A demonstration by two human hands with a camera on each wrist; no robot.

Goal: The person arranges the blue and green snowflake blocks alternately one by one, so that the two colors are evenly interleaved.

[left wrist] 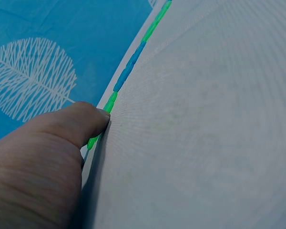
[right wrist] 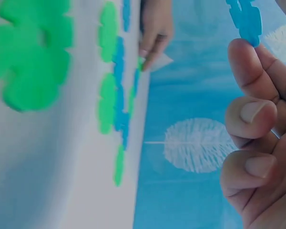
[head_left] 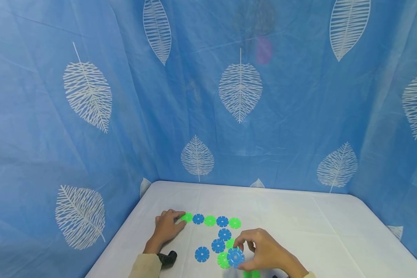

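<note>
My right hand (head_left: pixel 264 249) pinches a blue notched plastic disc (head_left: pixel 235 257) by its edge between thumb and fingers. It holds the disc over the table, overlapping a green notched disc (head_left: pixel 223 261) in the head view. Part of that blue disc (right wrist: pixel 250 24) also shows at the top of the right wrist view. At the far left end of a row, my left hand (head_left: pixel 167 227) has thumb and index finger at opposite edges of a green disc (head_left: pixel 187 217) lying on the table. Its thumb (left wrist: pixel 97 119) partly hides that disc in the left wrist view.
The row continues rightward with a blue disc (head_left: pixel 198 219), a green disc (head_left: pixel 210 220), another blue disc (head_left: pixel 222 221) and a green end disc (head_left: pixel 234 222). Nearer lie several loose discs, including a blue one (head_left: pixel 202 254). The white table (head_left: pixel 299 216) meets blue leaf-patterned curtains (head_left: pixel 281 135).
</note>
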